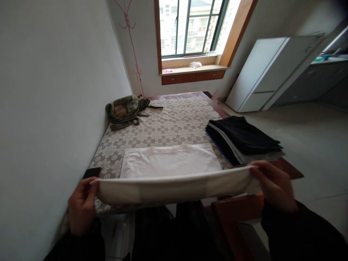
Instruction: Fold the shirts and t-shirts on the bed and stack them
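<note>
Over the near edge of the table (219, 109), the head view shows the left hand (83, 204) and right hand (276, 185) each pinching one end of a white cloth (174, 191), stretched between them. A bag (123, 111) sits by the wall (62, 90); its insides are hidden. The fridge (263, 72) is closed.

Daylight comes through the window (168, 29) at the top, where the buildings (201, 27) outside wash out toward white and a pale glow falls on the sill (179, 69), while the rest of the room is dim and greyish. The near side of the raised cloth (174, 190) is in shadow, and the sleeves (304, 232) and trousers (174, 235) sink to almost featureless black. The left grip (83, 204) and right grip (276, 185) look softly blurred, and wide-angle distortion makes the fridge (268, 69) lean, with the upper right corner darkened.
</note>
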A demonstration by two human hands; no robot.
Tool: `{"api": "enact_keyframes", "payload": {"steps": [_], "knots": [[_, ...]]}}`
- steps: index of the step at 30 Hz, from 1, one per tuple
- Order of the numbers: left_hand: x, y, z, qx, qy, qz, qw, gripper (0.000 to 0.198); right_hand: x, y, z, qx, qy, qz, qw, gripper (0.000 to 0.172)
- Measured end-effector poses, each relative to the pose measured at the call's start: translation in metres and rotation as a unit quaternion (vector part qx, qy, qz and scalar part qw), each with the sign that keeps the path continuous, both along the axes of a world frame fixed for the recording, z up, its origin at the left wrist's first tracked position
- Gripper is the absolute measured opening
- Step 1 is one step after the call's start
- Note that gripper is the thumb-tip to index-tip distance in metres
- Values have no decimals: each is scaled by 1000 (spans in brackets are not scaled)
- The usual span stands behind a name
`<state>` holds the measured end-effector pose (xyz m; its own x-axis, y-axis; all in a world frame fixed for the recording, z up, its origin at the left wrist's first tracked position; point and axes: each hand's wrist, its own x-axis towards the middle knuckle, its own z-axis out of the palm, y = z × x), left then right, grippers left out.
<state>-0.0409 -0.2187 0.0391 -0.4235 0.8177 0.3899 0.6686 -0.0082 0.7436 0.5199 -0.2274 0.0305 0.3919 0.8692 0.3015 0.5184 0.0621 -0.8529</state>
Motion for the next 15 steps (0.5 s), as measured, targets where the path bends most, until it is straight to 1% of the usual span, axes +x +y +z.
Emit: {"api": "enact_keyframes", "payload": {"steps": [2,3,5,7,9,11,13,15], "knots": [[3,40,5,-39,2,-32,999,38,-9,45,7,-33,-38,8,999,30],[6,61,7,-52,19,-43,998,37,-13,67,9,-49,-58,19,997,29],[11,101,7,-78,84,-62,991,37,-19,105,7,-81,-123,36,988,24],[15,136,3,-124,130,-96,979,35,-25,133,1,-121,-203,41,971,20],[16,164,-7,-156,149,-117,969,31,-28,151,-7,-164,-279,38,945,19],[15,182,-20,-169,148,-125,966,28,-29,159,-13,-200,-329,33,922,19],[12,194,-32,-178,140,-127,966,27,-29,164,-17,-221,-351,34,909,21],[8,200,-43,-188,133,-123,965,27,-30,166,-19,-235,-361,34,902,23]]}}
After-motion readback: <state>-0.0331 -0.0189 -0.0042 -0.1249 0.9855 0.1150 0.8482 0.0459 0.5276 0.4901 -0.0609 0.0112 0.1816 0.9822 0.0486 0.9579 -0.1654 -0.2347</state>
